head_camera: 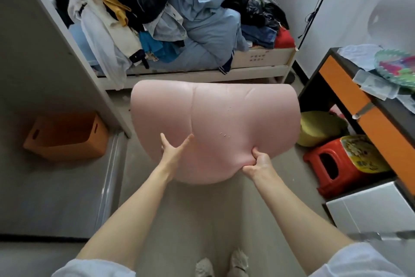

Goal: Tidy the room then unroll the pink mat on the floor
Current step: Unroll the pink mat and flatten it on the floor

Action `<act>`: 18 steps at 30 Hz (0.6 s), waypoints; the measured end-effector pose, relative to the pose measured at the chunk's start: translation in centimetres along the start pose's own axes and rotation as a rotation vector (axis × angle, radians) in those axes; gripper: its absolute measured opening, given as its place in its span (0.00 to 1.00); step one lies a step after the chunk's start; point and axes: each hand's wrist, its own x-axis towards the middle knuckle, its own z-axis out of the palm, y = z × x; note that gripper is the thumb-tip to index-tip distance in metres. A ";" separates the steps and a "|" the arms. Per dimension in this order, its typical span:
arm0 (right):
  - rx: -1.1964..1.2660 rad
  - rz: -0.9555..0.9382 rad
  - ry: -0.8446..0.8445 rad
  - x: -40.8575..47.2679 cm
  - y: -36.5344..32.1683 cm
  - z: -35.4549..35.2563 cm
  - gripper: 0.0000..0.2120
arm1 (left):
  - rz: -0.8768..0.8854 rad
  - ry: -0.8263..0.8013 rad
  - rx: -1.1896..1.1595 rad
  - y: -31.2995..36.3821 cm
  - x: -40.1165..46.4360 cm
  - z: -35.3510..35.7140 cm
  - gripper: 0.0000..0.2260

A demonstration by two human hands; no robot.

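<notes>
The pink mat (220, 119) is held up in front of me above the grey floor, its surface bulging toward me with a few creases. My right hand (258, 162) pinches its lower edge on the right, the foam bunched in the grip. My left hand (174, 152) lies against the mat's lower left with thumb and fingers spread, pressing on the surface. The mat's far side and whatever lies under it are hidden.
A bed (258, 67) piled with clothes (157, 11) stands behind the mat. An orange box (67, 137) sits at the left beside a grey cabinet panel (45, 56). At the right stand an orange-fronted desk (363, 106), a red stool (336, 164), a yellow-green basin (318, 128) and a white box (377, 209).
</notes>
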 end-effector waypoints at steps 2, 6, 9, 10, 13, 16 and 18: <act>-0.022 0.006 0.015 -0.4 0.7 -1.1 0.11 | 0.151 -0.119 0.317 -0.1 -0.6 2.4 0.56; -0.103 0.038 -0.010 -0.7 1.6 -2.8 0.14 | 0.305 -0.344 0.856 -1.6 -0.7 5.6 0.57; -0.136 0.039 0.016 -0.6 1.7 -4.0 0.17 | 0.245 -0.445 0.711 -3.1 -0.1 5.9 0.61; -0.136 0.040 0.023 -0.7 1.7 -4.3 0.18 | 0.226 -0.483 0.630 -3.4 -0.2 6.2 0.60; -0.143 0.049 0.018 -0.1 1.5 -5.7 0.20 | 0.163 -0.572 0.504 -4.3 -0.6 7.5 0.50; -0.144 -0.007 0.030 0.8 1.3 -7.7 0.18 | 0.094 -0.579 0.444 -5.2 -0.8 8.7 0.35; -0.249 -0.137 0.084 1.8 0.7 -9.0 0.17 | 0.114 -0.476 0.526 -4.9 -0.3 9.4 0.35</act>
